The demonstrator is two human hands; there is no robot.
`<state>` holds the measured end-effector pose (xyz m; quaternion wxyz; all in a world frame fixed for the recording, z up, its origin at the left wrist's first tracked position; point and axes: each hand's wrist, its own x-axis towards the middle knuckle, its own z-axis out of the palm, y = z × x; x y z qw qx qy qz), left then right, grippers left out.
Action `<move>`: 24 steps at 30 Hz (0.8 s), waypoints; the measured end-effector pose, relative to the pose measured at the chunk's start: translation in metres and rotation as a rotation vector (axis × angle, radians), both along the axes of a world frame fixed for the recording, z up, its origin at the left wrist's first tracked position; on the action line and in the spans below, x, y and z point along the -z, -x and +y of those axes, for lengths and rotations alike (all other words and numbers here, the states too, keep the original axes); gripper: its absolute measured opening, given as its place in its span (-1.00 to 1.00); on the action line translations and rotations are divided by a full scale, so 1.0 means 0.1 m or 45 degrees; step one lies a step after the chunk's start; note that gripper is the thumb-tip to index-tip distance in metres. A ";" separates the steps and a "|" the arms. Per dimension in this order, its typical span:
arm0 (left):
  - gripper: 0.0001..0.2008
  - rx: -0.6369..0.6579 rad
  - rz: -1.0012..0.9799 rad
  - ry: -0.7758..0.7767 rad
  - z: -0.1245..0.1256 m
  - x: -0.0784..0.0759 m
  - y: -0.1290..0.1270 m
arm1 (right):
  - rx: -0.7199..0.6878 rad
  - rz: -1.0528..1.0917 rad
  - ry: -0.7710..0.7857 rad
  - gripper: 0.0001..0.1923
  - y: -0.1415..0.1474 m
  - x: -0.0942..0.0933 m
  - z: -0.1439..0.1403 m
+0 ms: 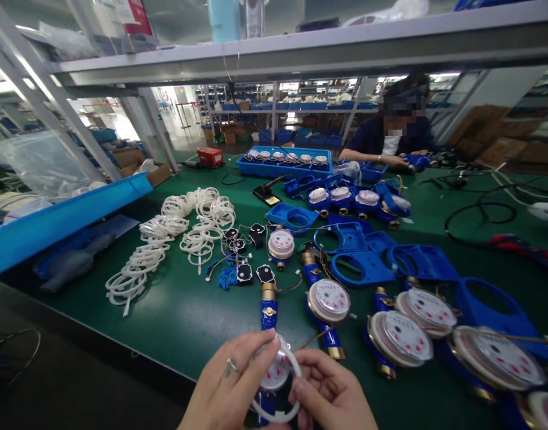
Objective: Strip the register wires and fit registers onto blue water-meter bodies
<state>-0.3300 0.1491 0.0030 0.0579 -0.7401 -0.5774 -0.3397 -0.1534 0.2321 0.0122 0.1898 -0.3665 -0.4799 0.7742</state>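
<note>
Hands are meeting at the bottom edge of the view, low over the green table [179, 322]; your left hand [231, 388] is pinching the top of a white ring [295, 364] between thumb and forefinger, fingers closed on it, while your right hand [334, 391] is curling its fingers narrowly around the ring's lower right side; the ring is lying against the face of a water meter [274, 376] that both hands are cradling (its dial is partly hidden behind your fingers, so the seating is hard to judge). Just beyond your hands another blue-bodied meter with brass ends [268, 304] is lying on the table; to its right more meters with white dials [330, 300] are lying in a loose row towards the right edge. Farther back, a pile of white rings [166, 245] is spreading across the left half of the table; small black modules with coloured wires [244, 254] are sitting between that pile and the meters; blue plastic covers [361, 254] are lying behind the row. At the far side a blue tray [285, 169] is holding more meters; a person [392, 143] is working beside it.
</note>
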 end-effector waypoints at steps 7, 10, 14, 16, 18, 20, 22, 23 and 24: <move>-0.17 -0.153 -0.048 0.296 0.13 -0.12 0.13 | -0.065 -0.376 -0.777 -0.47 -0.17 0.22 0.22; -0.13 -0.031 -0.141 0.436 0.19 -0.08 0.17 | -0.074 -0.352 -0.768 -0.61 -0.15 0.37 0.22; -0.08 0.076 -0.213 0.585 0.22 0.01 0.20 | 0.196 -0.074 -0.761 -0.76 -0.04 0.47 0.19; -0.08 0.131 -0.282 0.632 0.22 0.07 0.22 | 0.217 -0.060 -0.839 -0.82 -0.02 0.47 0.22; -0.10 0.195 -0.417 0.708 0.24 0.14 0.26 | 0.189 -0.061 -0.827 -0.83 -0.01 0.46 0.27; -0.11 0.269 -0.627 0.823 0.27 0.22 0.32 | 0.183 -0.047 -0.771 -0.79 0.01 0.45 0.30; -0.07 0.323 -0.864 0.959 0.30 0.29 0.37 | 0.211 -0.018 -0.671 -0.74 0.06 0.45 0.31; -0.03 0.333 -0.960 1.012 0.31 0.32 0.39 | 0.232 0.002 -0.600 -0.71 0.09 0.46 0.30; 0.00 0.334 -1.027 1.057 0.32 0.33 0.40 | 0.252 0.025 -0.526 -0.67 0.12 0.47 0.29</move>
